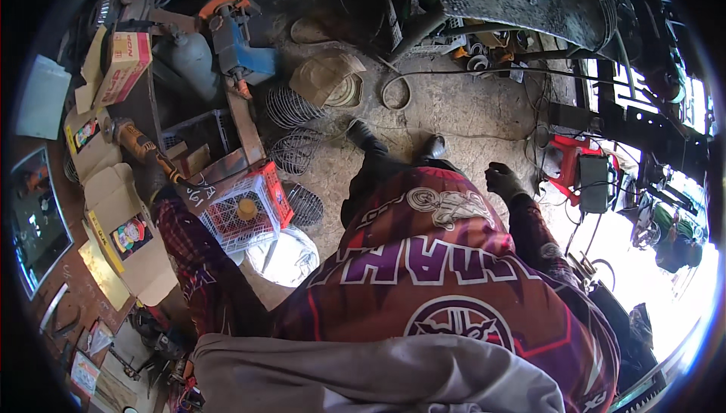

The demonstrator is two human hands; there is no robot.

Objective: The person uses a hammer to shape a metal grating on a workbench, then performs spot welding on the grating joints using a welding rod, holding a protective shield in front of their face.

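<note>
The left hand [151,177] is at the orange grinder [136,142], beside the open carton [117,209] on the brown table [54,265]; its fingers are too hidden to tell how far they close or whether they grip it. The right hand [505,181] hangs loosely half-curled over the floor [469,118], nothing visible in it, well apart from the red stool [566,167].

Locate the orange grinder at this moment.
The orange grinder is at the left of the head view, just beyond the left sleeve, beside the opened cardboard box.
</note>
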